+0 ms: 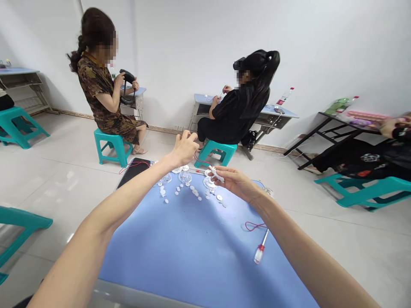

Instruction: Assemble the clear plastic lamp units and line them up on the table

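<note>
Your right hand [236, 184] has its thumb and fingers closed on a small white piece [216, 174], pinching it above the far part of the table. Your left hand [184, 147] is raised beyond it, the fingers bent and bunched; a thin red cord [203, 161] runs between the two hands, but I cannot tell whether your left fingers grip it.

Below your hands, small white discs [195, 191] lie scattered on the blue tabletop [180, 246]. Clear round parts [185, 177] sit along its far side, just beyond the discs. A black panel [133, 171] is at the far left corner, with a red wire over it. Nearer you, beside your right forearm, lie a loop of red string [252, 226] and a screwdriver [259, 254] with a clear and red handle.

Farther out, a person in a patterned outfit [96, 94] sits on a teal stool [112, 147], both hands on a curved black object [127, 85]. A person in black [239, 105] works at a desk by the wall, near an upright bottle [285, 96]. At your far right, a third person's arm [390, 127] reaches to a black-framed table [324, 124].
</note>
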Demonstrator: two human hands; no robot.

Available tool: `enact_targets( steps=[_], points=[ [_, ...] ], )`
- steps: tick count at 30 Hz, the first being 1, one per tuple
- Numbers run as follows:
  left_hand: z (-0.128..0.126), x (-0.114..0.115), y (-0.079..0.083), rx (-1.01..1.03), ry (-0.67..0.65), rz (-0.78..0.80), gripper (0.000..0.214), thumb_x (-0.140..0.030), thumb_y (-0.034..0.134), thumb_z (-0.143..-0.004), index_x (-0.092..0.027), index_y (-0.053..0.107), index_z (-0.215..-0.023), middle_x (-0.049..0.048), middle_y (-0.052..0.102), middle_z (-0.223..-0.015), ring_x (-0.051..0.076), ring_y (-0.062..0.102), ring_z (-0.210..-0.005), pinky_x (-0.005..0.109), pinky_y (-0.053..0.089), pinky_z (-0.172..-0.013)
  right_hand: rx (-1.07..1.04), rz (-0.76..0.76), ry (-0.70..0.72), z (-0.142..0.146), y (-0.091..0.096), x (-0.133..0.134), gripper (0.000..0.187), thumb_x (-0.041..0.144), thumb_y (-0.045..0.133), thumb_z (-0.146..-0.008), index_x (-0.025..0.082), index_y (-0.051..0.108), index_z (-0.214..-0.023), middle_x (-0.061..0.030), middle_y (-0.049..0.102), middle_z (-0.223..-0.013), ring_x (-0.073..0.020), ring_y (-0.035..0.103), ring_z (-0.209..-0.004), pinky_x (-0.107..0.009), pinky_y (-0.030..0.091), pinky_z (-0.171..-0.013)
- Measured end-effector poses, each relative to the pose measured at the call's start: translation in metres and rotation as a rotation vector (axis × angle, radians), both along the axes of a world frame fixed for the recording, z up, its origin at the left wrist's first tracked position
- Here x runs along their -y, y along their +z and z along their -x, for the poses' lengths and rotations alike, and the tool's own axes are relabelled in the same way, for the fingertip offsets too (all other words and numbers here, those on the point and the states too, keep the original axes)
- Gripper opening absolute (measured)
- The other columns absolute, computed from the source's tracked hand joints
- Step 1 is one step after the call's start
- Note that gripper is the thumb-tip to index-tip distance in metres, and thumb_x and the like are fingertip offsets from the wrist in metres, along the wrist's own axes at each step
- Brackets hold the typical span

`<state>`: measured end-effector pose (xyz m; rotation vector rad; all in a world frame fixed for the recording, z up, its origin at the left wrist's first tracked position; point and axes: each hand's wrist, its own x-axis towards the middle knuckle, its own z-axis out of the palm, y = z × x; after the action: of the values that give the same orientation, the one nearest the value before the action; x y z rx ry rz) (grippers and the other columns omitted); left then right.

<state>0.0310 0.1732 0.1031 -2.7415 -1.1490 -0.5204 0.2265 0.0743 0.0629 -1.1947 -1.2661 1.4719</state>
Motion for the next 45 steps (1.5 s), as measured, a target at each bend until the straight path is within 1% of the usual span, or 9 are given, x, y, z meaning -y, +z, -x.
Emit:
enact_targets(
  steps=[3,6,12,15,22,30,35,40,45],
  points=[
    [-0.003,-0.004,-0.003,-0.059,-0.022,-0.037,0.027,-0.002,0.049,-0.083,-0.014,0.073,-0.08,0.0136,0.055,-0.125,0.032,0.036,-0.12,0.047,0.033,-0.086,0.12,-0.048,-0.029,0.001,-0.004,-0.008,0.042,0.04,0.077,-0.069,0.018,0.067,-0.104,-0.0054,0.067,-0.094,-0.0182,0.062,-0.083,-0.036,0.049,-0.083],
    [-0.005,-0.008,-0.004,-0.13,-0.04,-0.055,0.027,-0.003,0.049,-0.084,-0.013,0.074,-0.081,0.0144,0.056,-0.124,0.033,0.036,-0.121,0.047,0.033,-0.086,0.361,-0.16,-0.094,0.002,-0.012,-0.019,0.053,0.038,0.076,-0.068,0.019,0.062,-0.116,-0.0044,0.068,-0.098,-0.0198,0.062,-0.087,-0.036,0.049,-0.082],
    [-0.006,-0.018,-0.007,-0.219,-0.033,-0.127,0.031,-0.005,0.044,-0.089,-0.013,0.074,-0.09,0.0159,0.058,-0.119,0.034,0.041,-0.119,0.046,0.035,-0.086,0.959,-0.445,-0.15,0.009,-0.025,-0.04,0.047,0.031,0.074,-0.07,0.02,0.062,-0.114,-0.007,0.067,-0.107,-0.0232,0.063,-0.094,-0.036,0.048,-0.084],
    [-0.006,-0.025,-0.012,-0.249,-0.036,-0.175,0.03,-0.004,0.045,-0.089,-0.013,0.074,-0.091,0.0162,0.059,-0.116,0.033,0.043,-0.116,0.044,0.035,-0.086,1.107,-0.514,-0.105,0.015,-0.03,-0.048,0.047,0.029,0.073,-0.073,0.018,0.061,-0.116,-0.0089,0.064,-0.107,-0.0239,0.062,-0.097,-0.034,0.047,-0.085],
    [-0.004,-0.04,-0.021,-0.33,-0.095,-0.223,0.023,-0.003,0.051,-0.085,-0.012,0.073,-0.087,0.0166,0.059,-0.113,0.031,0.045,-0.113,0.039,0.035,-0.082,1.249,-0.534,-0.07,0.029,-0.037,-0.056,0.043,0.024,0.071,-0.076,0.018,0.057,-0.116,-0.0107,0.061,-0.108,-0.026,0.059,-0.099,-0.033,0.043,-0.081],
    [-0.001,-0.052,-0.025,-0.379,-0.133,-0.18,0.022,-0.001,0.051,-0.084,-0.009,0.072,-0.084,0.0169,0.058,-0.108,0.028,0.048,-0.108,0.034,0.038,-0.076,1.321,-0.537,0.035,0.033,-0.031,-0.066,0.041,0.016,0.064,-0.076,0.016,0.056,-0.116,-0.0116,0.062,-0.111,-0.025,0.058,-0.1,-0.03,0.041,-0.079],
    [0.0,-0.059,-0.027,-0.4,-0.156,-0.15,0.025,0.001,0.049,-0.084,-0.009,0.072,-0.084,0.0163,0.058,-0.105,0.025,0.049,-0.103,0.032,0.04,-0.078,1.35,-0.524,0.075,0.032,-0.033,-0.072,0.044,0.018,0.066,-0.075,0.016,0.055,-0.118,-0.0115,0.062,-0.111,-0.0248,0.059,-0.1,-0.029,0.04,-0.078],
    [0.001,-0.062,-0.031,-0.411,-0.182,-0.133,0.028,0.002,0.045,-0.084,-0.008,0.072,-0.083,0.0171,0.057,-0.11,0.025,0.05,-0.103,0.033,0.042,-0.08,1.365,-0.504,0.104,0.033,-0.037,-0.075,0.045,0.022,0.067,-0.075,0.017,0.056,-0.119,-0.0113,0.064,-0.109,-0.0254,0.06,-0.1,-0.029,0.04,-0.077],
    [0.004,-0.064,-0.035,-0.413,-0.196,-0.116,0.029,0.003,0.045,-0.082,-0.007,0.072,-0.081,0.0176,0.057,-0.111,0.025,0.05,-0.102,0.033,0.043,-0.082,1.37,-0.483,0.126,0.036,-0.036,-0.075,0.046,0.024,0.067,-0.075,0.017,0.057,-0.119,-0.0113,0.065,-0.108,-0.0257,0.061,-0.099,-0.029,0.04,-0.073]
  ],
)
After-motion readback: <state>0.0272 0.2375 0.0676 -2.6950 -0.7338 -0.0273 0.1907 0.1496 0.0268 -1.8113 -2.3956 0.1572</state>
